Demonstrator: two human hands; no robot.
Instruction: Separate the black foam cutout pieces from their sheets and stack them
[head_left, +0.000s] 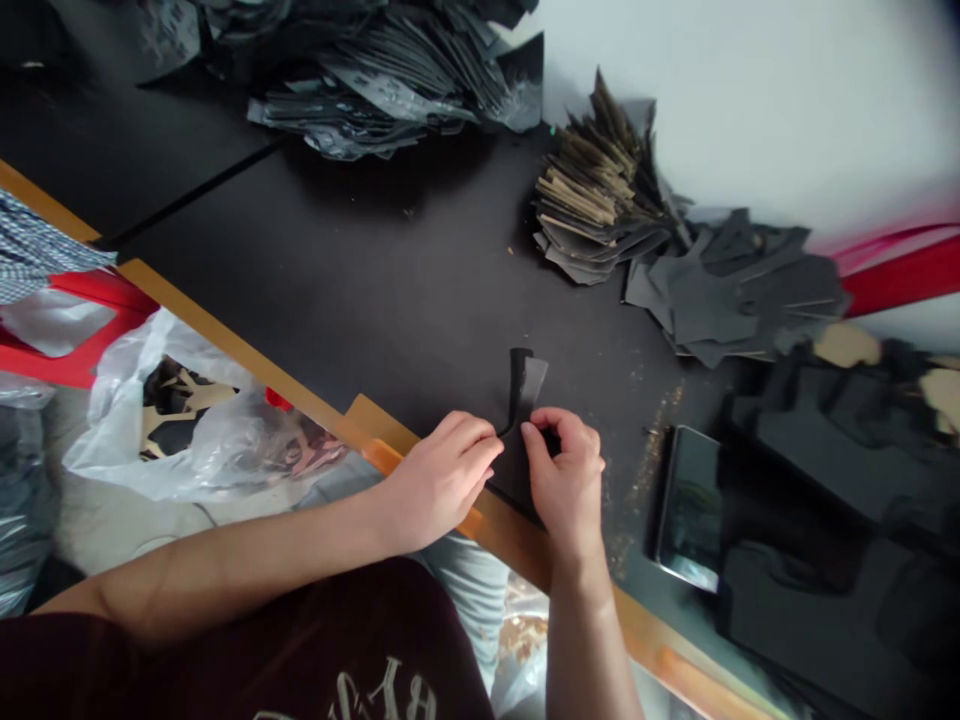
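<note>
A dark cut piece of sheet material [531, 385] lies at the front edge of the black table, its narrow end split into two strips pointing away from me. My left hand [454, 465] pinches its left side with fingers pressed together. On the other side, my right hand [564, 465] grips the piece between thumb and forefinger, the other fingers curled. Part of the piece is hidden behind both hands.
Behind stand a stack of brown-edged pieces [592, 200], grey cut pieces [739, 285] and plastic-wrapped bundles [390, 85]. A phone [688, 508] lies to the right, beside dark cut sheets [832, 440]. Left below the wooden edge [247, 355] hangs a plastic bag of scraps [112, 440].
</note>
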